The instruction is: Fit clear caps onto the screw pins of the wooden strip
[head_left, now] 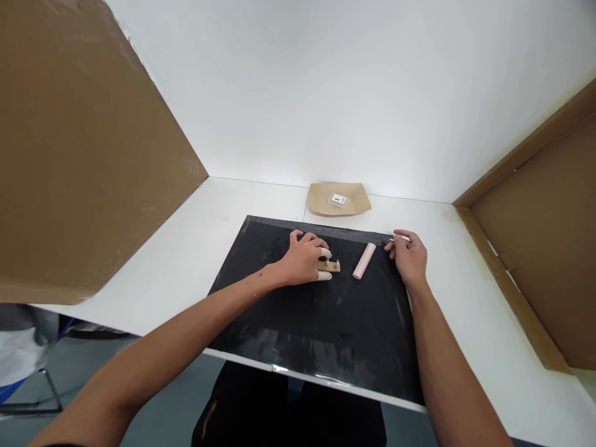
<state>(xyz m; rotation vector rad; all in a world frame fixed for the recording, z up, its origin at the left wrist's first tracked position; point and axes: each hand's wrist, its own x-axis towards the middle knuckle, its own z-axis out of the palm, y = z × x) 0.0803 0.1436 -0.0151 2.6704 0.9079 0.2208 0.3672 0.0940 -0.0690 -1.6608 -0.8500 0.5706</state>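
My left hand [307,257], with white covers on its thumb and index fingertips, is closed on a small wooden block [334,267] that carries two short metal posts. The block rests on or just above a black mat [288,316]; its left end is hidden by my fingers. To the right of it lies a pale pink bar [364,261], touched by neither hand. At the mat's far right corner my right hand [408,253] has thumb and index finger pinched together. Something tiny and thin seems to be at the fingertips, too small to name.
A brown paper tray [319,197] stands at the back of the white table [177,248], with a small clear labelled case [339,200] in it. Brown cardboard panels [84,155] rise at the left and right. A white wall closes off the back.
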